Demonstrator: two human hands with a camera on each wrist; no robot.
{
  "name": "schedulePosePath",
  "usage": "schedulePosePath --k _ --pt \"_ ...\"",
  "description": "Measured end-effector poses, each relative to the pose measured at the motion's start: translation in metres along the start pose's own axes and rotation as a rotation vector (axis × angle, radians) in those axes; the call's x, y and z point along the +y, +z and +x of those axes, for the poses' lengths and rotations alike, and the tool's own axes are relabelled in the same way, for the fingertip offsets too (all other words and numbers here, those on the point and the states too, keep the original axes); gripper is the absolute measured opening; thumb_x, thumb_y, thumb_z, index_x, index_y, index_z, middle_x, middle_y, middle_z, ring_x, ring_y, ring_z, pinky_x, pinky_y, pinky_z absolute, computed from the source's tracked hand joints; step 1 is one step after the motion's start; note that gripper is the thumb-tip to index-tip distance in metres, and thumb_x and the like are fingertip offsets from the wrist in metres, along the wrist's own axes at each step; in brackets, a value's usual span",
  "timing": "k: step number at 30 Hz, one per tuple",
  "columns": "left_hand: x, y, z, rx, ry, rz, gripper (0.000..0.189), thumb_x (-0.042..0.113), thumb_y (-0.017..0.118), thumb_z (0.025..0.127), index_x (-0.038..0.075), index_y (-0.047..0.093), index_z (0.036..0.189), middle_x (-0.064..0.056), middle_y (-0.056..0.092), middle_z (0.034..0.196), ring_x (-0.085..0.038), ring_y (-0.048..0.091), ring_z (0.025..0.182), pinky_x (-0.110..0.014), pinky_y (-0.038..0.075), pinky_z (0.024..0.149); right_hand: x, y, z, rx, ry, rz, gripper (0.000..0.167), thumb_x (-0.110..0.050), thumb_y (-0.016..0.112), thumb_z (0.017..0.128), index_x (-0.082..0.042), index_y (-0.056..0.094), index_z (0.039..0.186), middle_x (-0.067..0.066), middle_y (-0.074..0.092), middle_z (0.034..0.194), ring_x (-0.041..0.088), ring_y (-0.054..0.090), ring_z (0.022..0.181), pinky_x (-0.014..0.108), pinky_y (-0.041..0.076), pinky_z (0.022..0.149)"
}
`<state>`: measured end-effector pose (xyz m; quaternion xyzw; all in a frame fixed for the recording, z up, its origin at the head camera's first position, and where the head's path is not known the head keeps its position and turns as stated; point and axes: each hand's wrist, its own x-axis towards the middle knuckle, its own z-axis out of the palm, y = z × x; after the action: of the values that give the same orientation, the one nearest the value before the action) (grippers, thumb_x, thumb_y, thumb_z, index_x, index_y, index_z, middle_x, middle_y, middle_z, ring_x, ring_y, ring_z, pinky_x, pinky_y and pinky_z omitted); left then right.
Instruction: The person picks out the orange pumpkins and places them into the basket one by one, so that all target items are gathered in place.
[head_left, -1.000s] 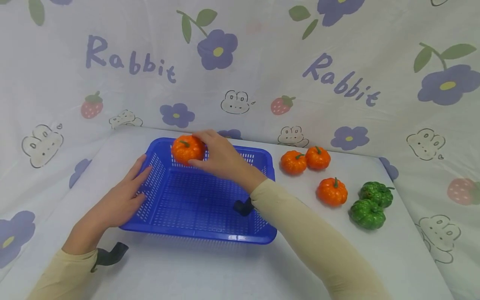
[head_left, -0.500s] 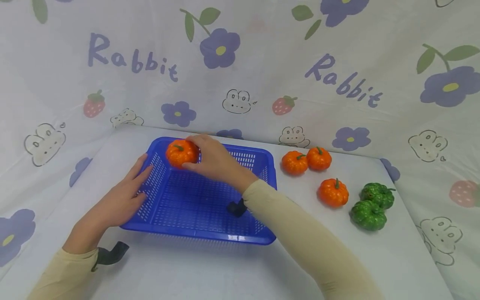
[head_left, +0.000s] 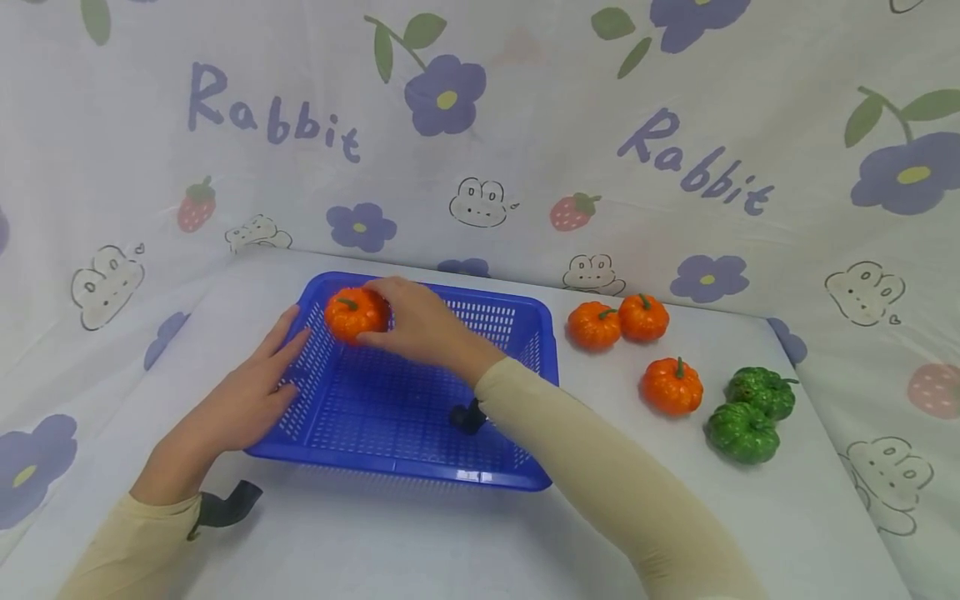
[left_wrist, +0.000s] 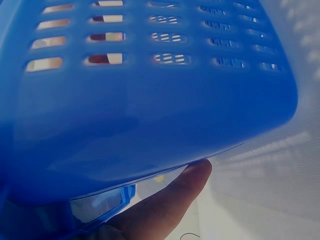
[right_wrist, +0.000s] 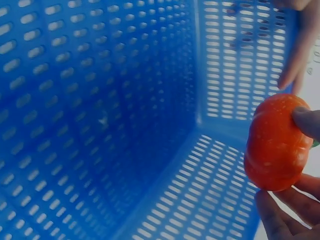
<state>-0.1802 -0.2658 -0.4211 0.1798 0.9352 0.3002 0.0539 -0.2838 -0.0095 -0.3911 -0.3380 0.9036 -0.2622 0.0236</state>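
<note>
Right hand: my right hand [head_left: 420, 327] grips an orange pumpkin [head_left: 355, 312] by its sides, fingers curled round it, over the far left corner of the blue basket [head_left: 480, 479].
Pumpkin: in the right wrist view it [right_wrist: 277, 142] hangs clear above the slotted floor, near the corner walls.
Left hand: my left hand [head_left: 247, 400] lies flat with straight fingers against the basket's left wall, holding nothing.
Others: three orange pumpkins [head_left: 595, 325] [head_left: 642, 317] [head_left: 671, 386] and two green ones [head_left: 761, 392] [head_left: 742, 432] sit on the table [head_left: 450, 550] to the right of the basket.
Risk: letting go this high could make the pumpkin bounce or roll across the basket floor.
Risk two: so close to the rim, my knuckles could nudge the wall and shift the basket if my left hand slackens.
</note>
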Motion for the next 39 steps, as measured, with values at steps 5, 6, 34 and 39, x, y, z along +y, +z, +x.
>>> schedulePosePath --k 5,6,34,39 --pt "-0.004 -0.002 0.004 -0.010 -0.002 -0.009 0.071 0.001 0.054 0.106 -0.007 0.022 0.169 -0.016 -0.011 0.181 -0.052 0.018 0.160 -0.072 0.030 0.119 0.004 0.009 0.005 -0.020 0.017 -0.007 0.068 -0.038 0.082 0.099 -0.009 0.057 0.155 0.006 0.063 0.150 0.020 0.060 0.133 0.033 0.048 0.116" --pt "-0.004 -0.003 0.005 -0.012 -0.004 -0.008 0.071 0.001 0.054 0.106 -0.007 0.022 0.169 -0.015 -0.011 0.181 -0.052 0.018 0.160 -0.071 0.030 0.119 0.004 0.011 0.006 -0.022 0.016 -0.009 0.068 -0.038 0.082 0.099 -0.009 0.057 0.155 0.007 0.063 0.150 0.021 0.060 0.133 0.034 0.048 0.116" --pt "-0.008 -0.004 0.007 -0.019 0.006 0.002 0.071 0.002 0.051 0.106 -0.005 0.021 0.170 -0.011 -0.012 0.181 -0.049 0.017 0.161 -0.070 0.028 0.122 0.020 0.046 0.010 -0.034 0.040 -0.042 0.068 -0.037 0.082 0.099 -0.009 0.057 0.155 0.007 0.062 0.147 0.021 0.059 0.132 0.035 0.046 0.118" --pt "-0.010 -0.005 0.005 -0.019 0.002 -0.002 0.071 0.002 0.051 0.106 -0.005 0.021 0.170 -0.011 -0.013 0.181 -0.050 0.017 0.161 -0.070 0.028 0.121 0.019 0.052 0.010 -0.031 0.034 -0.065 0.066 -0.037 0.083 0.098 -0.008 0.059 0.152 0.007 0.063 0.137 0.020 0.061 0.124 0.034 0.049 0.115"
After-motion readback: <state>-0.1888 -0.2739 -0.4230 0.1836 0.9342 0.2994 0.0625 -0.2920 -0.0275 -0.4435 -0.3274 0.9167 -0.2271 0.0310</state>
